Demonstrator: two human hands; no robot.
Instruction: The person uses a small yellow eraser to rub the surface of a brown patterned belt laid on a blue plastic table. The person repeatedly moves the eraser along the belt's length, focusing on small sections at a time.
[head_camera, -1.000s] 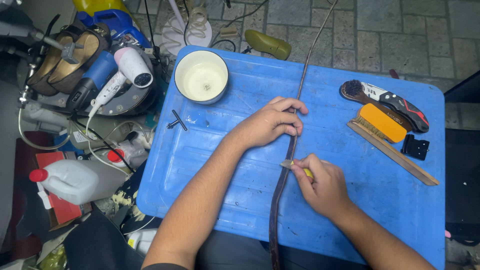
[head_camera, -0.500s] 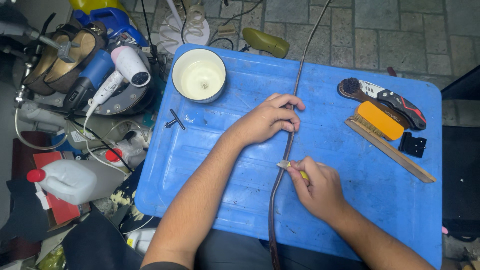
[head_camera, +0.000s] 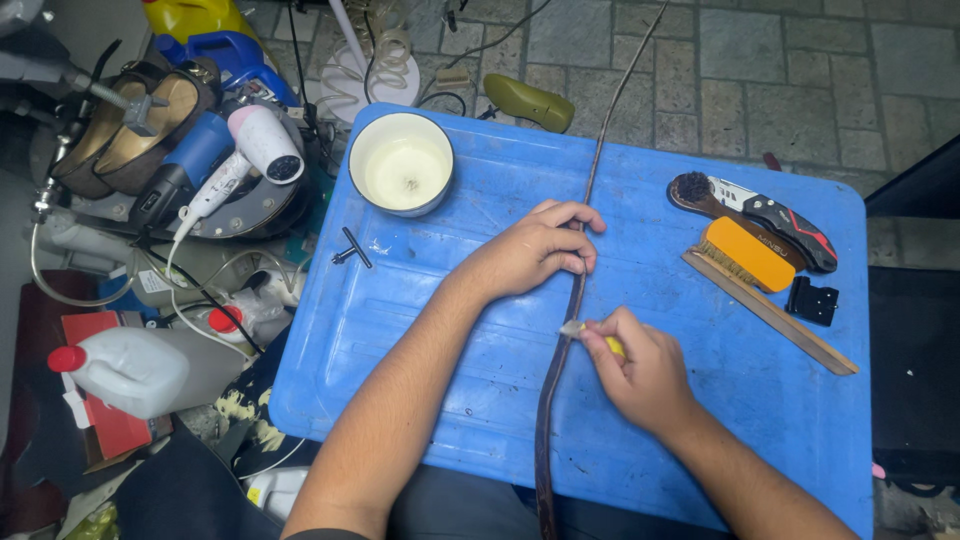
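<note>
A long, thin dark leather strap (head_camera: 563, 340) runs from the floor at the top down across a blue plastic board (head_camera: 420, 330) to my lap. My left hand (head_camera: 535, 250) presses the strap flat against the board, fingers curled over it. Just below, my right hand (head_camera: 640, 365) is closed around a small yellow-handled brush (head_camera: 590, 333) whose pale tip touches the strap's edge. A white bowl (head_camera: 402, 163) of pale paste stands at the board's far left corner.
On the board's right lie a dark brush (head_camera: 695, 190), a utility knife (head_camera: 780, 222), an orange-backed brush (head_camera: 745, 252), a wooden ruler (head_camera: 790, 325) and a small black hinge (head_camera: 811, 300). A small T-shaped metal key (head_camera: 350, 250) lies left. Shoes, hair dryer (head_camera: 245, 155) and bottles crowd the floor.
My right hand with the brush has edged slightly up the strap toward my left hand. The left hand has stayed pressed on the strap.
</note>
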